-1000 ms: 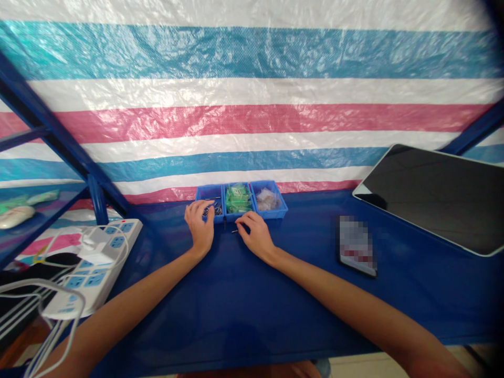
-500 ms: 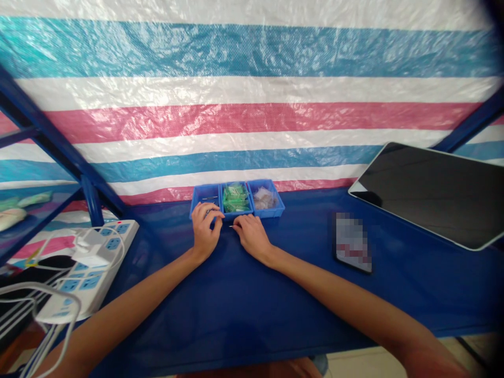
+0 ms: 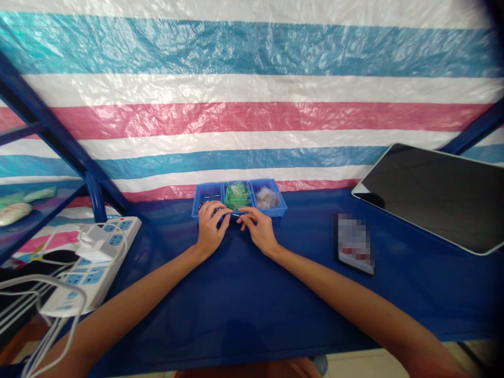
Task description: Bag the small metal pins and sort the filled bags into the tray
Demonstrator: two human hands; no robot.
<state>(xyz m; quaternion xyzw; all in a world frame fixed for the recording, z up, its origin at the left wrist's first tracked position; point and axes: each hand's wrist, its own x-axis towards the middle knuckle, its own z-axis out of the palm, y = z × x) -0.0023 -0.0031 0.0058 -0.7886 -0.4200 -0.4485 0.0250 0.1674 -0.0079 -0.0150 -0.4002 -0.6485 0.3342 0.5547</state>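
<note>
My left hand (image 3: pixel 211 224) is in front of the left compartment of a blue divided bin (image 3: pixel 239 214), its fingers and thumb bent toward each other. Opposite it, my right hand (image 3: pixel 259 227) pinches with thumb and forefinger. A short, thin, light-and-dark stick-like piece (image 3: pixel 236 214) spans the gap between the fingertips, too small to name. Both hands seem to grip it, one at each end. Thin dark pieces (image 3: pixel 212 196) lie in the left compartment, partly covered by my left hand. Green packets (image 3: pixel 238 197) fill the middle one, and small clear plastic bags (image 3: pixel 266 198) the right one.
On the blue table (image 3: pixel 236 304), a phone (image 3: pixel 355 245) with a blurred screen lies to the right. Behind it leans a dark-screened tablet or monitor (image 3: pixel 441 194). A power strip (image 3: pixel 92 273) with cables is at left. Striped sheeting (image 3: pixel 252 115) hangs behind, beside blue frame posts (image 3: pixel 95 194).
My hands have come closer together. The right hand has lifted slightly, and the thin piece at its fingertips now reaches my left fingers. The view has shifted a little.
</note>
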